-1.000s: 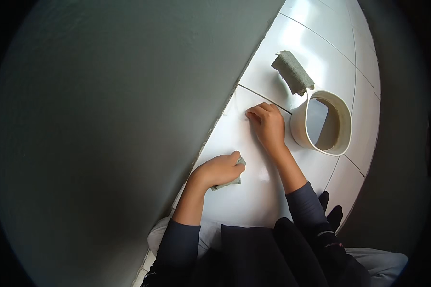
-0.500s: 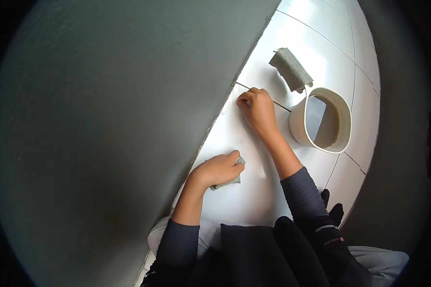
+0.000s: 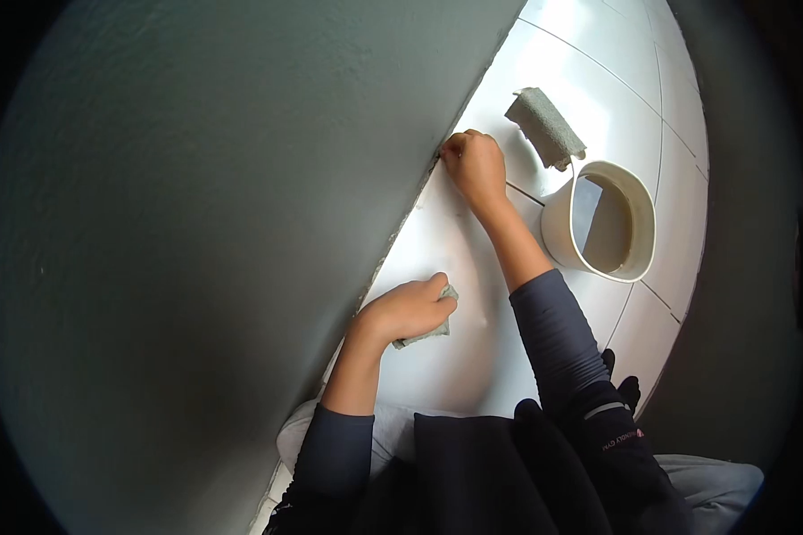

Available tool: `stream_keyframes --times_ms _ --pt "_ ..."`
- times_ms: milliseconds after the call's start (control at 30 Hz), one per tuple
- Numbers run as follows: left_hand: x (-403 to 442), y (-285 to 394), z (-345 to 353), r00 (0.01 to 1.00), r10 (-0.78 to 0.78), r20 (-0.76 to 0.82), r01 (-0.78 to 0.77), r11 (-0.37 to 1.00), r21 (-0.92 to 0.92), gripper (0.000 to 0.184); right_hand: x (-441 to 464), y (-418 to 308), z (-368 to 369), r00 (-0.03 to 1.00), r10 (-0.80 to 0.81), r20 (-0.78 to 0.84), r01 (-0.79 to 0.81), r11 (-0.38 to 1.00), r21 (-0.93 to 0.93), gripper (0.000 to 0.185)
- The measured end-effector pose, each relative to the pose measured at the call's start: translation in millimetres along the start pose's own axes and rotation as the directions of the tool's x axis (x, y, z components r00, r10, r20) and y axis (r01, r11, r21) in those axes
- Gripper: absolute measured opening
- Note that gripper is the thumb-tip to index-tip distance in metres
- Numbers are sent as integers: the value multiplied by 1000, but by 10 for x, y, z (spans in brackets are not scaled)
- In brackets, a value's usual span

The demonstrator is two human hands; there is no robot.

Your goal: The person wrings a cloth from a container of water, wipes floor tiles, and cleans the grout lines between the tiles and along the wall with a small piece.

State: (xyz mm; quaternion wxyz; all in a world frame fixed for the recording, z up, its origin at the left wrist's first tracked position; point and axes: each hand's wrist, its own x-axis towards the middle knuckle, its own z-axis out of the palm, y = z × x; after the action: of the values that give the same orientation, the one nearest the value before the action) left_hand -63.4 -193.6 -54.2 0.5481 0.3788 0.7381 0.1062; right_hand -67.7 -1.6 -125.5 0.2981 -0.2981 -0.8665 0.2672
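My left hand (image 3: 408, 309) is closed around a small grey-green piece of sponge or cloth (image 3: 430, 333), pressed to the white floor tiles. Only the edges of that piece show past my fingers. Farther forward, my right hand (image 3: 476, 166) has its fingertips pinched together at the joint where the tiles meet the grey wall. Whatever those fingertips hold, if anything, is hidden. To the right of my right forearm stands a cream plastic container (image 3: 555, 225) of murky grey water (image 3: 617, 234). A larger grey rough-textured pad (image 3: 546, 127) lies against its far side, curved and frayed at the ends.
A grey wall (image 3: 223, 205) rises along the left, with a ragged edge where it meets the glossy white tiles (image 3: 589, 62). Dark grout lines run between the tiles. My knees in light grey trousers (image 3: 714, 486) are close below, and another dark surface borders the tiles on the right.
My right hand has slid forward and up along the wall joint, its fingers still pinched. My left hand and its grey-green piece have barely shifted.
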Motion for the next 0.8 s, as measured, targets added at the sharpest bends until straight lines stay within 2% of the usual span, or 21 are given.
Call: stream_keyframes --times_ms 200,267,400,467,533,633,700,733,800 --pt "-33 29 -29 999 39 -22 -39 999 27 39 -202 -81 -97 987 -31 161 27 999 24 7" --pt "-50 12 -46 1000 4 5 -4 999 35 41 -132 -25 -94 992 -75 102 73 997 26 7" --pt "-161 -28 -97 1000 16 17 -17 999 43 46 -211 -114 -50 998 17 59 -21 998 56 7" --pt "-261 8 -149 1000 9 -6 -8 998 69 49 -427 -224 -71 988 -19 151 1 992 123 7" --pt "-349 -5 -171 1000 0 -29 3 995 97 52 -651 -339 -108 975 -84 207 75 996 54 6" --pt "-542 -99 -127 997 -24 -75 30 996 86 45 -622 -336 -200 967 -85 241 68 994 80 5" --pt "-741 -139 -64 979 -28 -203 32 999 16 40 -467 -272 -179 972 -60 228 57 998 22 5" --pt "-845 -187 -6 977 -28 -213 32 999 16 40 -417 -262 -159 975 -33 219 31 999 13 6" --pt "-1039 -270 146 938 -38 -344 35 999 -13 37 -520 -303 -63 990 -56 132 58 998 -14 6"
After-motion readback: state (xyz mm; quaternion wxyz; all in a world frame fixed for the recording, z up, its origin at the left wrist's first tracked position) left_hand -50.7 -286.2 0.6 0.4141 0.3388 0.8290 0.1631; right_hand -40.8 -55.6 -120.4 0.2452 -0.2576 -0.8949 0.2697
